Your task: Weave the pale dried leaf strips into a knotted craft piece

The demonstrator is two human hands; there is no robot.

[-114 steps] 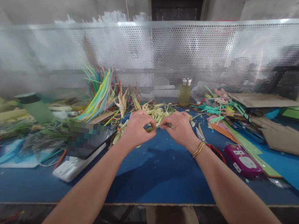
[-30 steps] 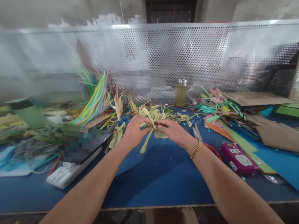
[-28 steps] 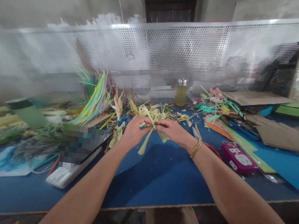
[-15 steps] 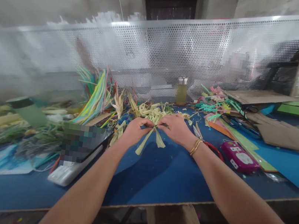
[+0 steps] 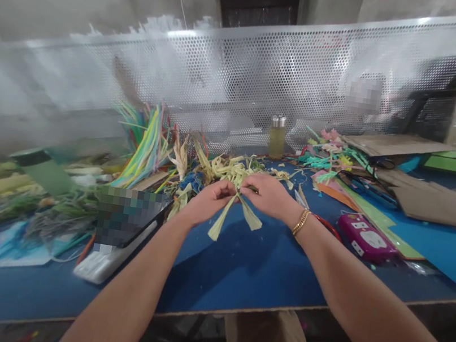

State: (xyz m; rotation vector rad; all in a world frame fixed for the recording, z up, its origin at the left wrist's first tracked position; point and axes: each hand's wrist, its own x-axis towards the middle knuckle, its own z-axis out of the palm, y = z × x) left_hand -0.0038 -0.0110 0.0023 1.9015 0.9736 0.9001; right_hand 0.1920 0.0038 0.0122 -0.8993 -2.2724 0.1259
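Over the blue table [image 5: 239, 270], my left hand [image 5: 207, 200] and my right hand [image 5: 269, 195] meet fingertip to fingertip, both pinched on pale yellow-green leaf strips [image 5: 220, 222]. Two strip ends hang down from the pinch, splayed apart. A gold bracelet [image 5: 301, 223] sits on my right wrist. Just behind the hands lies a heap of the same pale strips [image 5: 232, 169].
A bundle of long coloured strips [image 5: 146, 144] leans at the left. A white device [image 5: 105, 261] lies near the left forearm. A small bottle [image 5: 276, 135] stands at the perforated metal screen [image 5: 267, 80]. A pink box [image 5: 365, 243], scissors, cardboard and coloured sheets are at the right.
The hands have stayed together on the strips. The two hanging ends have come out longer and spread further apart below the pinch since a second ago.
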